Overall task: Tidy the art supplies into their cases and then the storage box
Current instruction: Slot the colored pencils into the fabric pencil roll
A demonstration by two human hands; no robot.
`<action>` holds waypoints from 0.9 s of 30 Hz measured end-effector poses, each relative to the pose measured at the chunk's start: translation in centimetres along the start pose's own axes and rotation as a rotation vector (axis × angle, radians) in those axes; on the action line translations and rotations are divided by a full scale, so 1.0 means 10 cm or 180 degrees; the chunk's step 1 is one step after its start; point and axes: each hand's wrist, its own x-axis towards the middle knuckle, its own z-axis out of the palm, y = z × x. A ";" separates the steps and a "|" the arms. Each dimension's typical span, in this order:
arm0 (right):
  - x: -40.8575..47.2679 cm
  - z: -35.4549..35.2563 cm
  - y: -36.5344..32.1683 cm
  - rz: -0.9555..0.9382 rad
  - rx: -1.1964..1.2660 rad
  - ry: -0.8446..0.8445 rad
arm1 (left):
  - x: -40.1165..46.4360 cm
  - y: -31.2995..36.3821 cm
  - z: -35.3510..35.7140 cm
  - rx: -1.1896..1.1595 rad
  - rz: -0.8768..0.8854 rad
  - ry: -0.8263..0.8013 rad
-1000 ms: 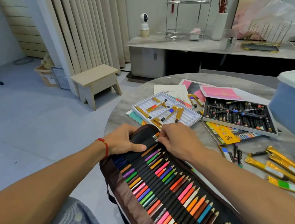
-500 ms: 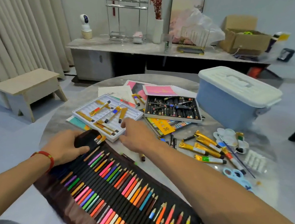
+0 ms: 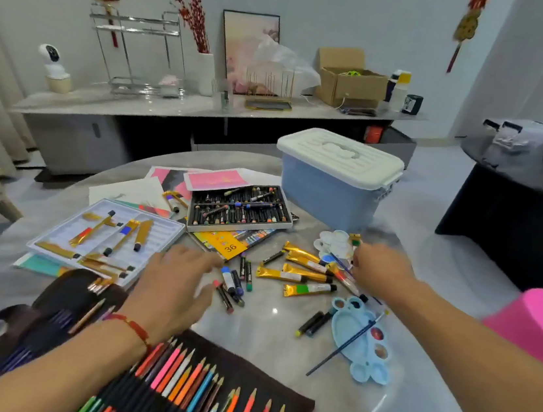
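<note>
Head view: left hand (image 3: 173,284), fingers spread, hovers over loose oil pastels (image 3: 231,284) on round table (image 3: 264,335). Right hand (image 3: 380,269) blurred at gold paint tubes (image 3: 302,274) by white palette (image 3: 335,244); grip unclear. Pencil roll case (image 3: 206,393) lies open near edge. Lidded blue storage box (image 3: 335,179) at back.

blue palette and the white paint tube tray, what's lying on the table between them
In the head view, between the blue palette and the white tray: loose oil pastels and the left hand.
</note>
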 end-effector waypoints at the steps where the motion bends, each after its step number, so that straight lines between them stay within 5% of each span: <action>1: -0.02 0.08 0.01 -0.0013 -0.0116 -0.0016 | -0.02 0.33 0.12 -0.0189 0.0285 -0.0176; 7: 0.11 0.27 0.05 -0.0059 -0.0239 0.0051 | -0.07 1.67 0.57 -0.0642 0.0541 -0.0883; 27: 0.20 0.25 -0.03 -0.0120 0.0067 -0.0205 | 0.03 1.81 0.78 -0.0053 0.0282 -0.1423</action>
